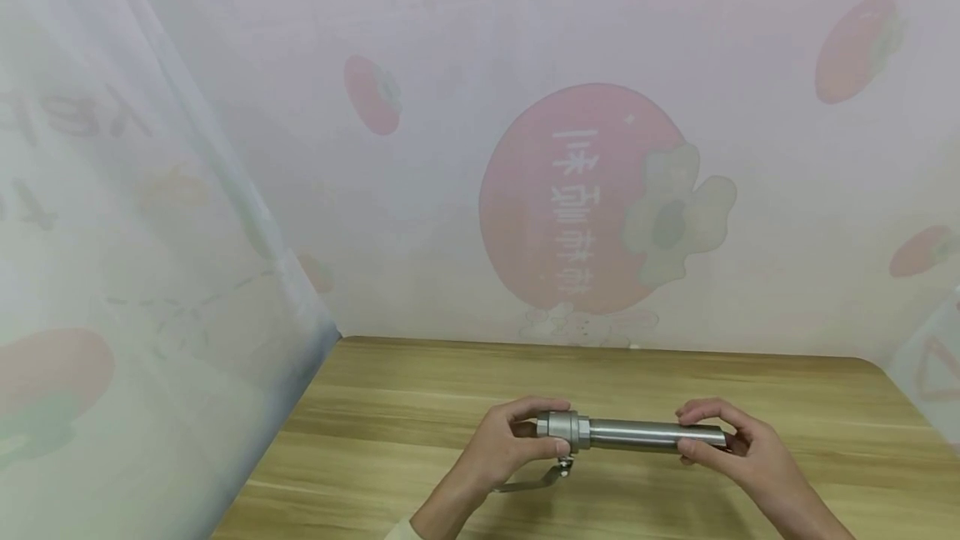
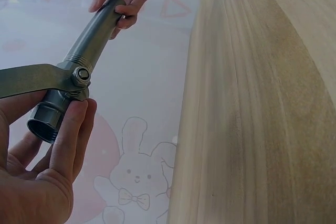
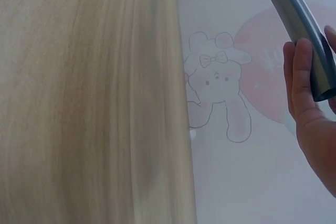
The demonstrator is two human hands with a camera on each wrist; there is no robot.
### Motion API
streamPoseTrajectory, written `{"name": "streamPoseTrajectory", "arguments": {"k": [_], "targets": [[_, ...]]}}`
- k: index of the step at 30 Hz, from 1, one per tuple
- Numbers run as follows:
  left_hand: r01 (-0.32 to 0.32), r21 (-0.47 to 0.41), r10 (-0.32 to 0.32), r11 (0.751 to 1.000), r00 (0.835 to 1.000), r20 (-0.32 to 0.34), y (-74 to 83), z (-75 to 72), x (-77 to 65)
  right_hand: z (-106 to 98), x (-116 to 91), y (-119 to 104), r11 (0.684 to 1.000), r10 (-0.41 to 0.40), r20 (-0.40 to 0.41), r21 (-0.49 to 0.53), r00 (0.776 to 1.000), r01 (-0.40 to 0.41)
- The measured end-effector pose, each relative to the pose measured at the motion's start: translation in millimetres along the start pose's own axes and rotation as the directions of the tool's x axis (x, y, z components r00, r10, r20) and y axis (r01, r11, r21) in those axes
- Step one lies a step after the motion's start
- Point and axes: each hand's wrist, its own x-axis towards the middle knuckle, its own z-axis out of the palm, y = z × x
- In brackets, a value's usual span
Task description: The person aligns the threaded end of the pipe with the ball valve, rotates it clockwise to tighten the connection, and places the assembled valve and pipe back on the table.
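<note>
A steel ball valve [image 1: 562, 430] with hexagonal ends is gripped by my left hand [image 1: 506, 448], thumb and fingers on opposite sides of its body. Its flat lever handle [image 2: 31, 80] joins the body at a nut and reaches back past my left hand. A straight metal pipe [image 1: 637, 434] runs from the valve's right end, with threads [image 2: 77, 60] showing where the two meet. Around the pipe's free end, my right hand [image 1: 738, 444] holds it between thumb and fingers. Valve and pipe lie in one line, roughly level. The valve's open left end [image 2: 44, 129] faces the left wrist camera.
Below the hands spreads a wood-grain table [image 1: 420, 390]. Behind it hangs a pale curtain [image 1: 420, 232] printed with red fruit and cartoon rabbits. Another pale sheet [image 1: 150, 273] slopes down along the table's left edge.
</note>
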Motion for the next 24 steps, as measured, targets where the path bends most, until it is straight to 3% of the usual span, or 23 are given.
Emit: {"name": "streamPoseTrajectory", "arguments": {"k": [14, 24], "targets": [[0.011, -0.01, -0.012, 1.0, 1.0, -0.016, 2.3, 0.0, 0.1, -5.0, -0.7, 3.3, 0.999, -0.049, 0.095, -0.003, 0.994, 0.05], [0.005, -0.001, -0.005, 1.0, 1.0, -0.018, 3.0, -0.2, -0.1, -6.2, -1.6, 3.0, 1.0, 0.019, 0.069, -0.024, 0.997, -0.018]]}}
